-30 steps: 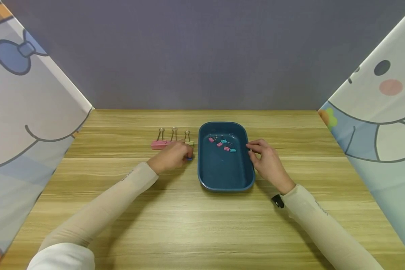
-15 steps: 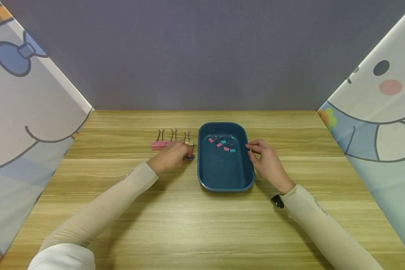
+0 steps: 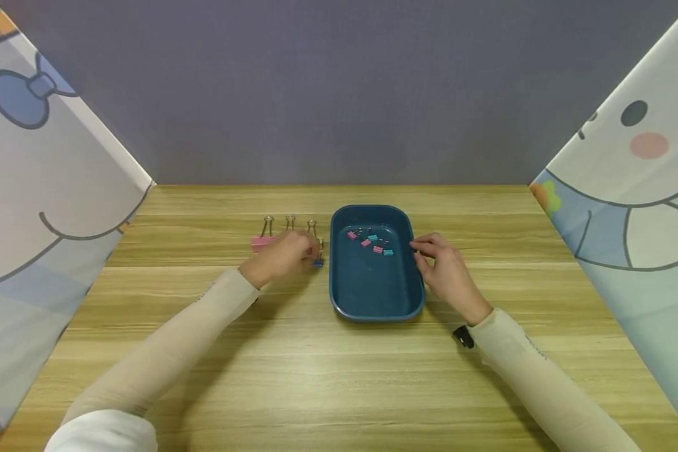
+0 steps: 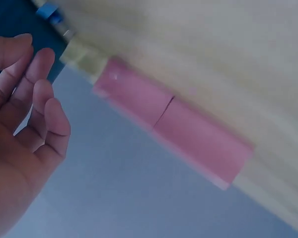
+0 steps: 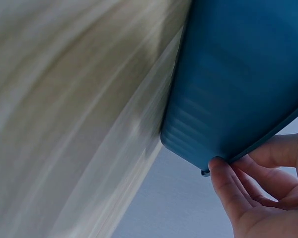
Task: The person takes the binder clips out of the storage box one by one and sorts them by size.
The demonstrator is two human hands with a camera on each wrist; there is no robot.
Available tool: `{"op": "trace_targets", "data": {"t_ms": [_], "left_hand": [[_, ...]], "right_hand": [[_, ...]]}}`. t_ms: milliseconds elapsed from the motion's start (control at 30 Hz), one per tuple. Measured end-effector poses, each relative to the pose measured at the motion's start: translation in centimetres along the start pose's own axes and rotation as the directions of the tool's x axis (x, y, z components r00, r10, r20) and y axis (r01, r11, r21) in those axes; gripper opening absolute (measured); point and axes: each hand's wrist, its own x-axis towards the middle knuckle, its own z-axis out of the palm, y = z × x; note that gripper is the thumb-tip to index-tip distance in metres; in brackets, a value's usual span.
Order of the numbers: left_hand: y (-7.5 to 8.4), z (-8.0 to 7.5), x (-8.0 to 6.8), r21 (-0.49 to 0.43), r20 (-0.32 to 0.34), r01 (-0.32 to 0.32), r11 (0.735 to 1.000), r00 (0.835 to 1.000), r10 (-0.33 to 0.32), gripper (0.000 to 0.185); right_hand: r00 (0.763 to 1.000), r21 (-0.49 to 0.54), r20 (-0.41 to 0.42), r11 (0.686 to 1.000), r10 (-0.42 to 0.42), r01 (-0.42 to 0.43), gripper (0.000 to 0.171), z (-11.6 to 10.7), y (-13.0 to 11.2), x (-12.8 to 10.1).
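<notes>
Head view shows the left hand (image 3: 282, 254) covering part of a row of large binder clips on the wooden bench (image 3: 316, 376): one pink binder clip (image 3: 262, 242) shows at the left, the next is mostly hidden, and only the wire handles (image 3: 290, 221) of the others stand clear. A small blue binder clip (image 3: 317, 263) lies just beside the fingertips; whether they touch it is hard to make out. The blurred left wrist view shows the fingers (image 4: 37, 99) loosely bent and holding nothing, with two pink clips (image 4: 174, 126) end to end. The right hand (image 3: 443, 270) grips the right rim of the dark blue oblong plastic tray (image 3: 373, 295), thumb (image 5: 228, 183) pressed on its edge. Small pink and teal clips (image 3: 373, 243) lie at the tray's far end.
</notes>
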Motion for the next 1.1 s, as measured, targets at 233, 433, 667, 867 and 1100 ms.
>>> {"op": "trace_targets", "data": {"t_ms": [233,433,667,867,1100], "left_hand": [[0.7,-2.0,0.2,0.035,-0.064,0.037,0.999,0.997,-0.035,0.014],[1.3,-2.6,0.5,0.039,-0.086,0.009,0.999,0.996,-0.006,0.014],[1.9,-2.8,1.0,0.036,-0.112,-0.013,0.999,0.994,0.017,0.012],[2.5,-2.9,1.8,0.007,-0.134,-0.053,0.999,0.990,0.054,0.014],[2.8,-2.6,2.6,0.024,-0.140,-0.072,0.997,0.987,0.075,0.016]], "right_hand": [[1.000,-0.004,-0.001,1.000,0.001,-0.001,0.024,0.0,-0.1,0.0],[1.000,-0.008,0.004,1.000,0.002,-0.002,0.024,-0.1,-0.1,0.0],[1.000,-0.020,0.008,1.000,-0.017,0.017,0.024,-0.1,-0.1,0.1],[1.000,-0.025,0.021,1.000,-0.015,0.016,0.024,-0.1,-0.1,0.2],[1.000,-0.007,0.014,1.000,-0.009,0.009,0.024,-0.1,0.0,0.2]]}}
